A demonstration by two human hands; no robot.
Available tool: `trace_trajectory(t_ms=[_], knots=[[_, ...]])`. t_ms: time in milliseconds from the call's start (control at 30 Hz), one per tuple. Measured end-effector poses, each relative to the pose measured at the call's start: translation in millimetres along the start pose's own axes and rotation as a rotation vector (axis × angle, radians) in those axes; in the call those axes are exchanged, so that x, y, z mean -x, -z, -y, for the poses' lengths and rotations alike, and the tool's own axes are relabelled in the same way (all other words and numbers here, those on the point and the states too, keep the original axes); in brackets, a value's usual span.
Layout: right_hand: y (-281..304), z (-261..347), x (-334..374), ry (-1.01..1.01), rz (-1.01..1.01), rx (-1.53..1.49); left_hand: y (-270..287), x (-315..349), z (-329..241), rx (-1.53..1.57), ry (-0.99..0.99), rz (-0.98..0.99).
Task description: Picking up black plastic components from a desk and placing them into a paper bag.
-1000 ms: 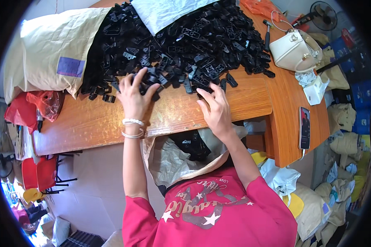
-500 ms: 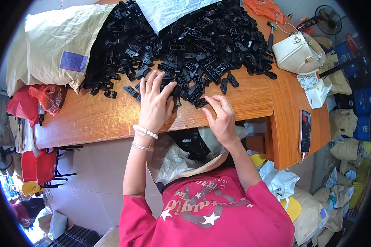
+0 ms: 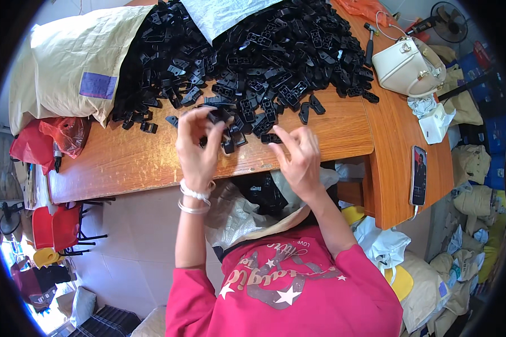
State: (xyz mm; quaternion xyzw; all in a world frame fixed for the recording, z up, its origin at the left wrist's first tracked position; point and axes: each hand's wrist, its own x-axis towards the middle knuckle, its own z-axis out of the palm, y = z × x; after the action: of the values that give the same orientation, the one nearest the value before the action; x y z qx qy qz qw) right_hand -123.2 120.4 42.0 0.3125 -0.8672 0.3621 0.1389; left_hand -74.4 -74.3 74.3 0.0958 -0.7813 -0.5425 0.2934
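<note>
Just above the table's near side, my left hand (image 3: 198, 149) pinches a small black plastic part (image 3: 220, 115) between thumb and fingers, slightly blurred. To its right, my right hand (image 3: 301, 160) has thumb and forefinger closed about the end of another black plastic part (image 3: 270, 138) lying on the wood. Several loose parts sit between the hands. Behind them spreads a large pile of black plastic parts (image 3: 275, 62). In my lap, below the table edge, an open sack (image 3: 230, 222) with a pale lining has more black parts inside.
A beige woven sack (image 3: 84, 56) lies at the left of the pile, beside red plastic bags (image 3: 64, 135). On the right are a hammer (image 3: 369, 48), a cream handbag (image 3: 402, 67), a tissue pack (image 3: 436, 126) and a phone (image 3: 418, 174). A red chair (image 3: 55, 229) stands at the left.
My left hand has drawn back from the pile's edge and lifted a black part. My right fingers have closed in on the part by them, which has shifted slightly left.
</note>
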Motion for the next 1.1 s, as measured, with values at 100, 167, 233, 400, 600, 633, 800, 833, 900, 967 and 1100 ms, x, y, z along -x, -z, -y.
trace_trajectory(t_ms=[100,167,233,400,600,633,800,833,900,967,1100], knots=[[1,11,-2,0.023,0.067,0.067,-14,31,-7,0.380,0.127,0.007],[0,12,1,-0.002,0.089,0.197,-14,49,-11,0.443,0.303,0.050],[-1,2,6,-0.005,0.054,0.248,-12,62,-7,0.415,0.380,0.155],[20,-2,-3,0.027,-0.020,0.127,-15,71,-7,0.525,0.508,0.223],[29,11,4,0.093,0.166,-0.441,-16,72,-11,0.475,0.600,0.360],[28,11,6,0.092,0.167,-0.443,-15,71,-14,0.485,0.605,0.387],[28,12,17,-0.013,0.108,-0.529,-17,72,-18,0.558,0.621,0.401],[26,10,17,-0.012,0.111,-0.533,-17,73,-17,0.556,0.623,0.396],[26,7,15,0.178,0.112,-0.481,-16,76,-19,0.431,0.610,0.400],[27,16,19,-0.013,0.166,-0.578,-19,79,-27,0.281,0.381,0.353],[18,18,26,-0.055,0.152,-0.612,-21,89,-26,0.093,0.178,0.289]])
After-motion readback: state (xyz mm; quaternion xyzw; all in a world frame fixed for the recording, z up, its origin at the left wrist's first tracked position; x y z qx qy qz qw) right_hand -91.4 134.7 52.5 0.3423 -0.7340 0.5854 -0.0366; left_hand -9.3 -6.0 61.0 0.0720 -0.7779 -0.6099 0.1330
